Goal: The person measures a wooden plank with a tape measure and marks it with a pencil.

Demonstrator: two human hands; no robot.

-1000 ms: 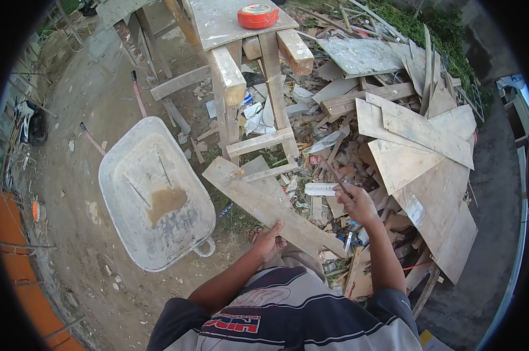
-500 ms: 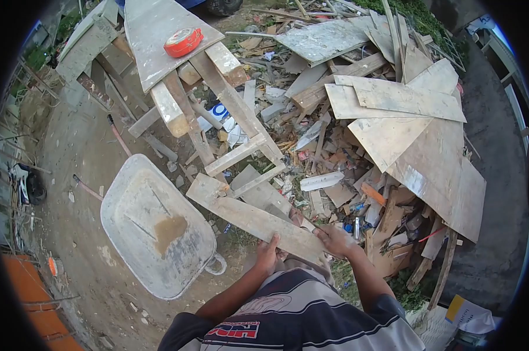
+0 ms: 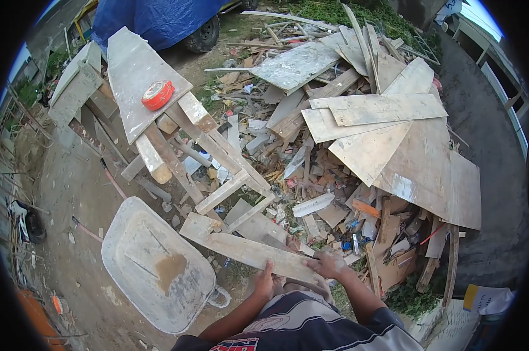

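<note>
A long, narrow wooden board (image 3: 232, 247) lies slanted in front of my body, its far end near the foot of a wooden sawhorse-like stand (image 3: 232, 190). My left hand (image 3: 264, 282) is closed on the board's near edge, thumb on top and the other fingers hidden beneath. At the board's right part, my right hand (image 3: 330, 265) is closed with its fingertips at the far edge. A thin dark thing shows at those fingertips, too small to name. On the stand's top sheet (image 3: 130, 88) lies a red-orange tape-measure-like reel (image 3: 158, 95).
A pale wheelbarrow tray (image 3: 159, 266) with a wet brown patch stands at left. Plywood sheets (image 3: 419, 167) lean over a heap of scrap wood and rubble (image 3: 329, 216) at right. A blue tarp (image 3: 153, 26) covers a vehicle at the back.
The view has tilted up, so the stand, heap and wheelbarrow sit lower and more of the tarp shows. Both hands stay at the board, with the right hand slightly nearer its middle.
</note>
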